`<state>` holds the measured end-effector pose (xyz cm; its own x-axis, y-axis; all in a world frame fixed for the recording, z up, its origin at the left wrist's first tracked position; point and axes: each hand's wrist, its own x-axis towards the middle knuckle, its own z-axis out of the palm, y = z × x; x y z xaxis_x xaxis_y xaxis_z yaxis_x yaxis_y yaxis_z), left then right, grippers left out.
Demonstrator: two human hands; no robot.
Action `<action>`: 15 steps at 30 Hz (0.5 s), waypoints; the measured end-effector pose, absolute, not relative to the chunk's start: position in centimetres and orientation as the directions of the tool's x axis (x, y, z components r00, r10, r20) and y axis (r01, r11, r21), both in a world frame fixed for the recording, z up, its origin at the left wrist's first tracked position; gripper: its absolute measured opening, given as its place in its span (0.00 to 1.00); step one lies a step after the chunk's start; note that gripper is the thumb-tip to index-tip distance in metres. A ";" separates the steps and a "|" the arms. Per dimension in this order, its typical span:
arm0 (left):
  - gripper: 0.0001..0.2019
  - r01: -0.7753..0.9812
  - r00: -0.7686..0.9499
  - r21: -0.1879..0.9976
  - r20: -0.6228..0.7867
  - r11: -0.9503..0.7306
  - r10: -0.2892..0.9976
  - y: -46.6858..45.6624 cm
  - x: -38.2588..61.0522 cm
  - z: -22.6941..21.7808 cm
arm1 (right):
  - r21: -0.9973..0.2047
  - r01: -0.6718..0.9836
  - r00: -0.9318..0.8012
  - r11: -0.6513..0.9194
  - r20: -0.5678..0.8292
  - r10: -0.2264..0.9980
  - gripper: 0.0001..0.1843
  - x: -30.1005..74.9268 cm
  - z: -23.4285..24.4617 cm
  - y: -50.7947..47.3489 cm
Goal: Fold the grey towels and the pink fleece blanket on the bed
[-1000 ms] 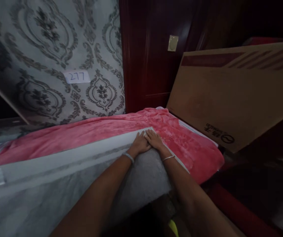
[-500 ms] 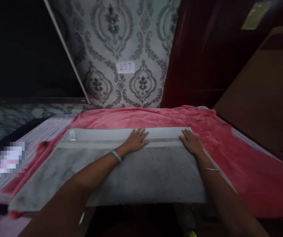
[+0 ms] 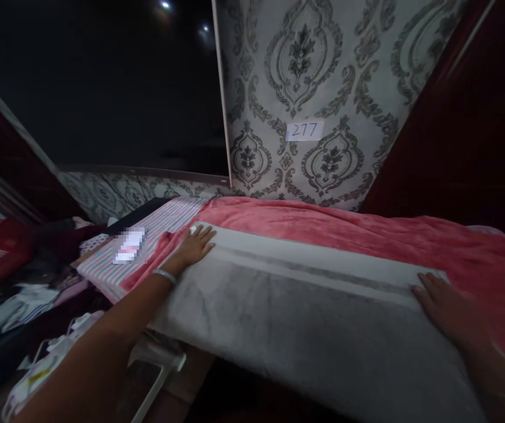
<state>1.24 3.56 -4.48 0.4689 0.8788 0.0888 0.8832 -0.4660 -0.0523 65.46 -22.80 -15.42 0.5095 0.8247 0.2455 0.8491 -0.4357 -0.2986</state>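
Cloth lies spread on the pink blanket, its pale band along the far side. At far left we see clothes heaped low down, well apart from it. Next comes the striped sheet with a blurred-out item on it, near our left forearm; a wide outward sweep of that arm could knock it away. Our left hand rests with fingers fanned and palm down on the far left corner, gripping nothing that we can see. Just beside it the blanket is bunched, so a hard push there could drag those folds under the cloth and leave a ridge; our bracelet might also catch the pile. Across the middle, the near edge runs along a dark gap, and we cannot tell how much hangs over; if much does, its weight could pull the cloth towards us. At right, our right hand lies near the far right corner, fingers stretched out and well apart from the other hand. Uneven pressure between the two could skew the band or wrinkle the surface.
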 end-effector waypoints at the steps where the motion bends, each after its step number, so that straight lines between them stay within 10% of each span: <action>1: 0.29 0.905 0.424 -0.042 0.101 -0.422 0.900 3.8 0.5 -4.5 | -0.299 0.849 0.509 -0.437 0.237 0.827 0.44 65.4 -15.4 -22.8; 15: 0.31 0.955 0.294 0.024 0.065 -0.296 0.954 0.8 -3.3 -4.7 | -0.147 0.885 0.461 -0.441 0.149 0.875 0.39 63.0 -12.0 -23.9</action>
